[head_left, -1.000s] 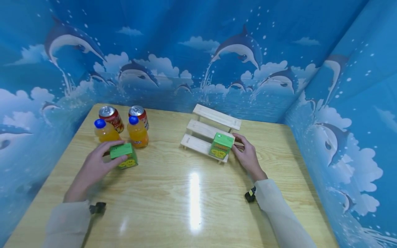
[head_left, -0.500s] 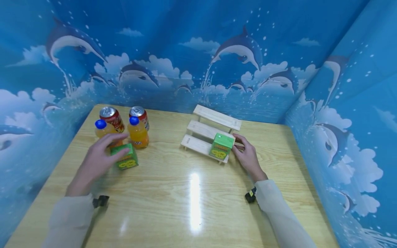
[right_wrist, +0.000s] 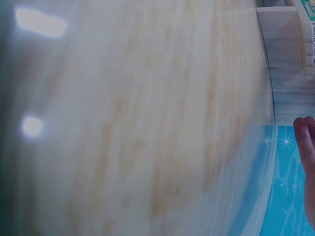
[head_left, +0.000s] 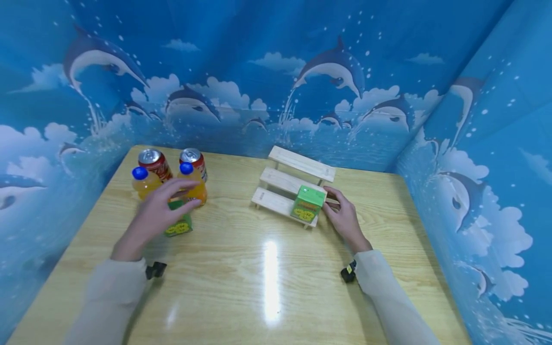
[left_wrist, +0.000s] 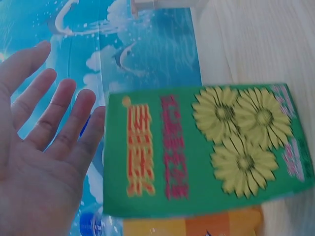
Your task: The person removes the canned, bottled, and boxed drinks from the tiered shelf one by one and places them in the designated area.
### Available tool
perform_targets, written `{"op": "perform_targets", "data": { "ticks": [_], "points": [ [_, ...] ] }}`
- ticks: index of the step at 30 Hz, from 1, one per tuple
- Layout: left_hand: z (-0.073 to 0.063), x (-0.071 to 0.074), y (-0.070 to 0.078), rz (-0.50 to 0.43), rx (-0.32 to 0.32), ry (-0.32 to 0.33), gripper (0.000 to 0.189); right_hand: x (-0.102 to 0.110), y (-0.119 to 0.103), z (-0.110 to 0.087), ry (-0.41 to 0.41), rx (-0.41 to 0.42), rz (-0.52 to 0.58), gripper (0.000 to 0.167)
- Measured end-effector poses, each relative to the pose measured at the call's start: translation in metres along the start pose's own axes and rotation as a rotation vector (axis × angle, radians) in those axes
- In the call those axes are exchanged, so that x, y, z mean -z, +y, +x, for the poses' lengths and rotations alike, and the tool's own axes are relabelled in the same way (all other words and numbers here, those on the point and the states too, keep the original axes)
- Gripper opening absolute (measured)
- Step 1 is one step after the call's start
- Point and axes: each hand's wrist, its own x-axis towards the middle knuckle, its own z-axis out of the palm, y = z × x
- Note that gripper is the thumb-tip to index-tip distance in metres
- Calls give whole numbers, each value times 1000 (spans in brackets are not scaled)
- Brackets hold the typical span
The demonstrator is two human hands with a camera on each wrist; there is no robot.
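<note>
My left hand [head_left: 160,211] is over a green drink carton [head_left: 181,226] with yellow flowers, partly hiding it. In the left wrist view, the palm [left_wrist: 44,172] and spread fingers are empty beside the carton [left_wrist: 172,147]. Its fingertips reach in front of an orange drink bottle [head_left: 198,191] with a blue cap. My right hand [head_left: 344,218] is at the right end of a three-step wooden stand [head_left: 276,201]. Thumb and index lie close to a second green carton [head_left: 308,203] on the lower steps. What they grip is hidden; only fingertips [right_wrist: 304,135] show in the right wrist view.
Behind the left hand stand another orange bottle [head_left: 146,182] and two red cans [head_left: 156,163] [head_left: 194,158]. A wooden table [head_left: 233,268] carries everything. Blue dolphin-print cloth [head_left: 241,86] walls in the back and sides.
My left hand has let go of the left carton and moved up and right, toward the orange bottle. That carton stays in place. The right hand, stand and other carton have not moved.
</note>
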Motion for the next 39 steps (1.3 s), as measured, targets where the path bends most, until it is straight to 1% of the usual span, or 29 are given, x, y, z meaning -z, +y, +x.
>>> {"op": "perform_targets", "data": {
  "ticks": [3, 8, 13, 17, 20, 22, 27, 31, 34, 39],
  "points": [
    [8, -5, 6, 13, -30, -23, 47, 0, 1, 0, -5, -2, -5, 51],
    [22, -12, 14, 12, -18, -103, 50, 0, 2, 0, -6, -4, -4, 51],
    [34, -22, 14, -29, -27, -164, 52, 0, 2, 0, -5, -3, -2, 51],
    [44, -34, 17, -79, -57, -198, 52, 0, 1, 0, -4, -5, -8, 51],
    [52, -43, 21, -121, -88, -221, 53, 0, 0, 1, -3, -4, -12, 51],
    [57, -50, 25, -132, -107, -240, 54, 0, 1, 1, -4, -4, -11, 51],
    [70, -66, 33, -131, -117, -295, 57, 0, 1, 0, -9, -8, -5, 51],
    [79, -78, 39, -165, -117, -340, 60, 0, 2, 1, -9, -9, -3, 51],
    [84, -88, 46, -186, -107, -368, 62, 0, 3, 1, -11, -11, -2, 51],
    [90, -104, 54, -185, -95, -409, 68, 0, 3, 1, -15, -12, 1, 52]
  ]
}}
